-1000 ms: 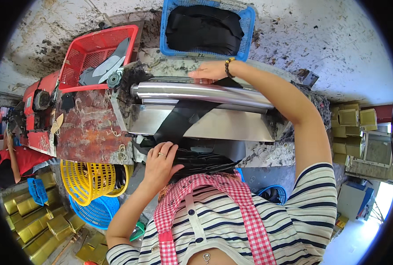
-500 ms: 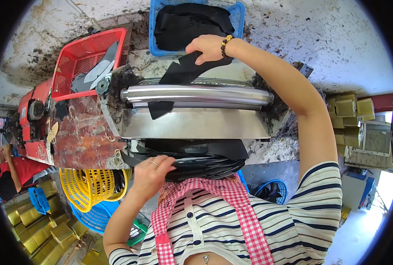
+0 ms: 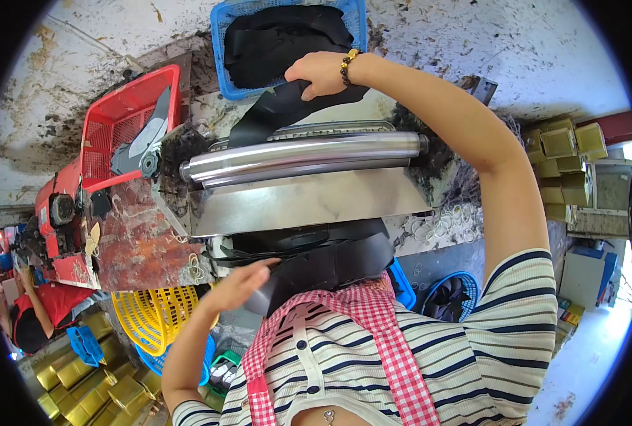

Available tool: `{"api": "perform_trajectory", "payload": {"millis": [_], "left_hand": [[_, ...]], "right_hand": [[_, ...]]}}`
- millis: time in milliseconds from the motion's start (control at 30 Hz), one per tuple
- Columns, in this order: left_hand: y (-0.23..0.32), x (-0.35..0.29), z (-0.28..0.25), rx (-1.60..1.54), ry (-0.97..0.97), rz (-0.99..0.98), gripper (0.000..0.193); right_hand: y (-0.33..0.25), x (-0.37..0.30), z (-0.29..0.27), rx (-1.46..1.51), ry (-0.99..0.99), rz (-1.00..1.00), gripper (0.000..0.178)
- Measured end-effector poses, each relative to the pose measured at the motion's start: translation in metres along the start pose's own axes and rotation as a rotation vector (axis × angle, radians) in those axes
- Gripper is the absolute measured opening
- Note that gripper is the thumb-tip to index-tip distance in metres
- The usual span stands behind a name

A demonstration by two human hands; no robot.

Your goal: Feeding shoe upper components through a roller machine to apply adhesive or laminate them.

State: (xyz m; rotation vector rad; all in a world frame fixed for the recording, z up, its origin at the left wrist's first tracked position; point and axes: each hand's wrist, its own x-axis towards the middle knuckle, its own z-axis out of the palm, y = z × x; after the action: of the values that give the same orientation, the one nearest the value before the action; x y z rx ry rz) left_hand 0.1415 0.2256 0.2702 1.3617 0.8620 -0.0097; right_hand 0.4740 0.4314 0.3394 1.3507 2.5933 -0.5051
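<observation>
My right hand [image 3: 323, 73] reaches over the machine to the far side of its shiny metal rollers [image 3: 305, 155]. Its fingers are closed on a long black flat piece [image 3: 270, 113], which looks like leather or similar sheet and slants down left to the rollers. At the near side, my left hand [image 3: 241, 285] grips the left part of a wide black sheet piece [image 3: 330, 266], which curves in front of my apron. Behind it lies a stack of black pieces [image 3: 287, 240], below the sloping metal plate [image 3: 309, 202].
A blue basket [image 3: 218, 53] of black pieces stands beyond the rollers. At left is a red basket [image 3: 97, 145] with grey pieces. Yellow [image 3: 142, 319] and blue [image 3: 474, 284] baskets sit lower down. A person in red [image 3: 57, 309] works at far left.
The strip's end that showed on the near side of the rollers is gone, and the strip now shows behind them. A wide black piece has come toward me at my left hand.
</observation>
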Motion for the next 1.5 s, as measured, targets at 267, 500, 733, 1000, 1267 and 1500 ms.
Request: {"api": "perform_trajectory", "payload": {"millis": [267,500,733,1000,1267,1500], "left_hand": [[0.05,-0.023,0.006,0.37,-0.001,0.301,0.05],[0.029,-0.004,-0.005,-0.218,0.233,-0.358,0.031],[0.049,0.024,-0.007,-0.118,0.101,-0.447,0.037],[0.048,0.014,-0.011,-0.239,0.102,-0.348,0.044],[0.047,0.016,-0.007,-0.25,0.11,-0.094,0.075],[0.056,0.027,-0.009,-0.261,0.243,-0.345,0.044]], "right_hand": [[-0.002,-0.012,-0.009,-0.01,0.071,-0.033,0.034],[-0.02,-0.005,-0.002,-0.026,0.034,0.031,0.046],[0.02,0.014,0.061,-0.224,0.22,-0.257,0.018],[0.011,0.01,0.06,-0.136,0.013,-0.208,0.029],[0.016,0.011,0.059,0.075,-0.263,-0.142,0.026],[0.038,0.015,0.055,0.325,-0.002,-0.243,0.028]]}}
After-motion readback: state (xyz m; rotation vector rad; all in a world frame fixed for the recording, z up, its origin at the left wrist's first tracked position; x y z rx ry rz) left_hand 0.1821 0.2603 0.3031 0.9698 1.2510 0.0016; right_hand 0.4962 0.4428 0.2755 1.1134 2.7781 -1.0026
